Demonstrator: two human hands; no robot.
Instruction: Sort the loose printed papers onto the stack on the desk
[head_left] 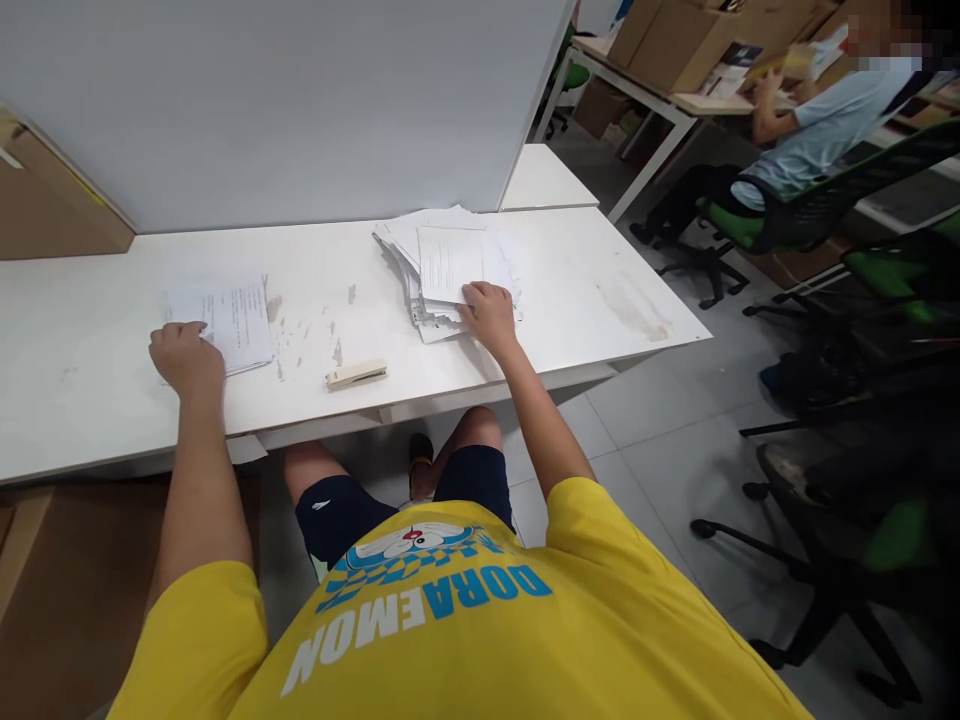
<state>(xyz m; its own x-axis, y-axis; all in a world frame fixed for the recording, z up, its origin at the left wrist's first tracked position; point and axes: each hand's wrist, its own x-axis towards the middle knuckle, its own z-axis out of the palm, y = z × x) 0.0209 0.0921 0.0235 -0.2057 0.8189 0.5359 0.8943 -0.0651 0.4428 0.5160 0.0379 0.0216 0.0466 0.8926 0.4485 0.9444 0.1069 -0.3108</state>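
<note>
My left hand [186, 358] rests at the near edge of a small stack of printed sheets [229, 318] on the left of the white table [90, 370]; its fingers are curled, pressing the paper. My right hand [489, 315] lies on the near edge of a bigger, untidy pile of papers [442, 265] at the table's middle right, fingers bent onto the top sheet. A cream stapler [356, 374] lies between the two hands near the front edge, touched by neither.
A white partition [300, 100] stands behind the table. Cardboard boxes [45, 200] sit at far left. To the right, green office chairs [862, 200] and a seated person [817, 130] at another desk; dark chair legs [810, 560] crowd the tiled floor.
</note>
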